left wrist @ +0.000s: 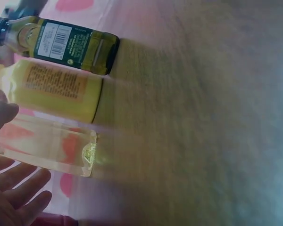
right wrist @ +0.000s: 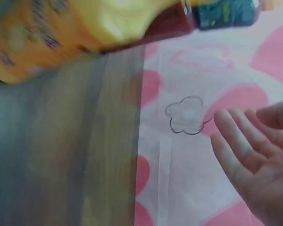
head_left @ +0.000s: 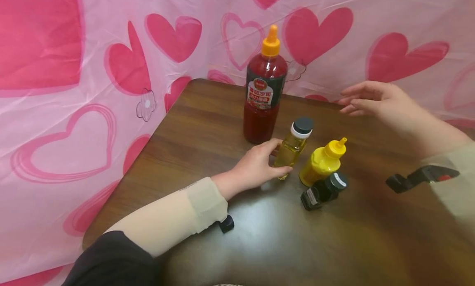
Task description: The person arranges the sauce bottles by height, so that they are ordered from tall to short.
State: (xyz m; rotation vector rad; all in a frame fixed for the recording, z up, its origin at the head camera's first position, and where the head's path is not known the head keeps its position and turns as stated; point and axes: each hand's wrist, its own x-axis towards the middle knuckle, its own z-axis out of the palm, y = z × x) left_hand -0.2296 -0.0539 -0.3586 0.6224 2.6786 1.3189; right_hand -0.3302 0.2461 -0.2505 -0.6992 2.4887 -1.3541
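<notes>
In the head view my left hand [head_left: 256, 164] is at a clear glass bottle of yellow oil [head_left: 291, 147] with a dark cap, thumb on the near side, fingers on the far side. The left wrist view shows those fingers spread loosely about the clear bottle [left wrist: 47, 146]; firm contact cannot be made out. My right hand [head_left: 382, 98] hovers over the table's far right, fingers loosely bent, holding nothing. Right of the oil stands a yellow squeeze bottle [head_left: 320, 164], and nearer me a small dark glass bottle [head_left: 319, 193].
A tall red sauce bottle [head_left: 261, 100] with an orange nozzle cap stands behind the oil bottle. The brown wooden table [head_left: 178, 137] meets a pink heart-patterned cloth [head_left: 74, 137] along its left and far edges.
</notes>
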